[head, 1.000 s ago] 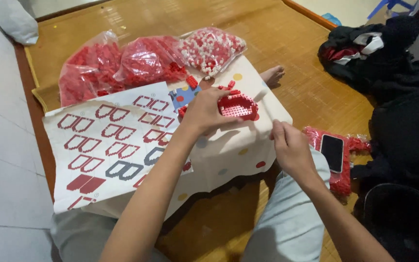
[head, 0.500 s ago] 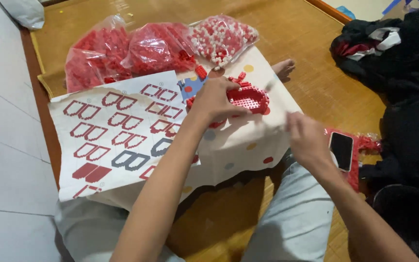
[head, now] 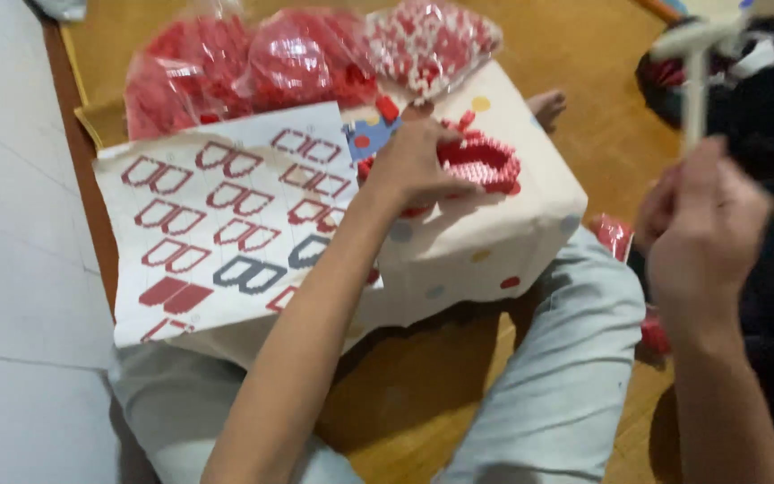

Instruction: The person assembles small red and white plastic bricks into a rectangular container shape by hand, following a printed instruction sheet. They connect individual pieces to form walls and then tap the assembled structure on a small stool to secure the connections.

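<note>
Red bricks fill three plastic bags [head: 306,63]; left hand [head: 414,166] grips a red build [head: 485,161], right hand [head: 705,224] clenched.

Three bags of red pieces [head: 306,63], one pattern sheet [head: 217,215], two hands [head: 418,166].

Warm wooden floor [head: 575,54] under soft light, pale tiled surface [head: 11,269] along its left edge.

i'm sitting on a home floor: a woven straw mat [head: 575,54] stretches beyond my left hand [head: 414,166], pale floor tiles [head: 20,269] lie off to its left, and dark clothes [head: 763,108] are heaped behind my right hand [head: 705,237].
</note>
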